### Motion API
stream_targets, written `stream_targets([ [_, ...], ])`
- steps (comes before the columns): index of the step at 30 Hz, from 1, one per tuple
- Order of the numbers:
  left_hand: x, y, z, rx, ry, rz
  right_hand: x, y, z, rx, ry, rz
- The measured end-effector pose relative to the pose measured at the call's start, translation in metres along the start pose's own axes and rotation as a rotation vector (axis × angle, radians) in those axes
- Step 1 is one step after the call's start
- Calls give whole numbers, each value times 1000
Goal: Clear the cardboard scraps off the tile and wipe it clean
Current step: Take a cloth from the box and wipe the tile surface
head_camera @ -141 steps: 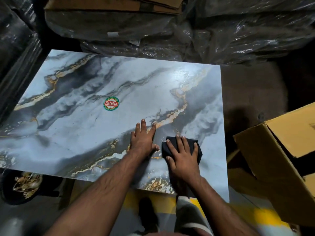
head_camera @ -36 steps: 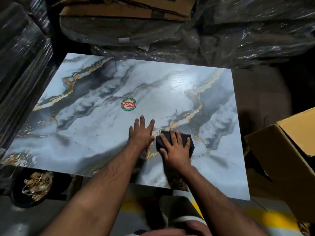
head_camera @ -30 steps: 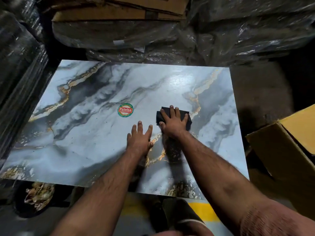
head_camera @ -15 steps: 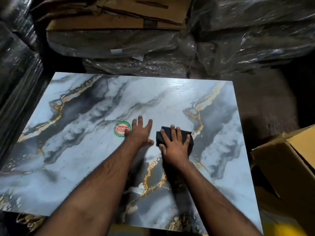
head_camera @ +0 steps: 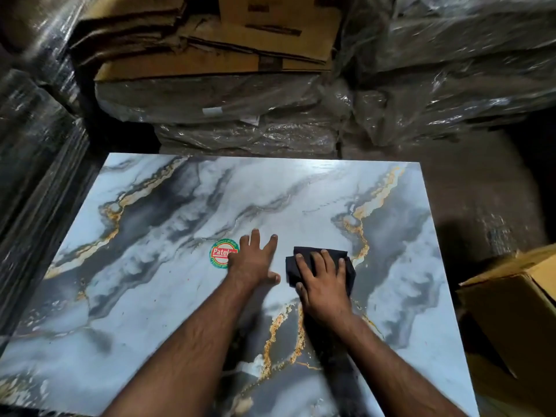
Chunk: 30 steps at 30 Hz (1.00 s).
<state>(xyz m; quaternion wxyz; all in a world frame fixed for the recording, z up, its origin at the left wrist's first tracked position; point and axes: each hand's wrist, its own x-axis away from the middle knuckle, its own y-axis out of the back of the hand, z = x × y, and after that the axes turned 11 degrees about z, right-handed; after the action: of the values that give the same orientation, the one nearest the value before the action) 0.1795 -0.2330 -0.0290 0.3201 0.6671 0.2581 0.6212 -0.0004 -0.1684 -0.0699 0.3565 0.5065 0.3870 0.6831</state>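
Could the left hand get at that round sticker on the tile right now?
Probably yes. The left hand lies flat on the tile, already overlapping the round sticker's right edge. Nothing sits between them; the right hand presses the dark cloth off to the other side.

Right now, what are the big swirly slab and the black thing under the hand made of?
The tile looks like glazed ceramic printed as marble: glossy glare, gold veins. The black cloth looks like soft fabric, folded under the right hand.
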Motion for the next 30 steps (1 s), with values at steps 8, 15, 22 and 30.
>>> stream_targets([
  [8, -30, 34, 19, 62, 3, 97, -78, 45, -5, -48, -4, 0],
  [15, -31, 27, 18, 67, 15, 66, -136, 72, -19, -99, -87, 43],
  [22, -34, 28, 17, 69, 20, 59, -70, 27, -1, -95, -8, -41],
  [30, -37, 25, 17, 37, 57, 78, -203, 100, -23, -166, -138, -10],
])
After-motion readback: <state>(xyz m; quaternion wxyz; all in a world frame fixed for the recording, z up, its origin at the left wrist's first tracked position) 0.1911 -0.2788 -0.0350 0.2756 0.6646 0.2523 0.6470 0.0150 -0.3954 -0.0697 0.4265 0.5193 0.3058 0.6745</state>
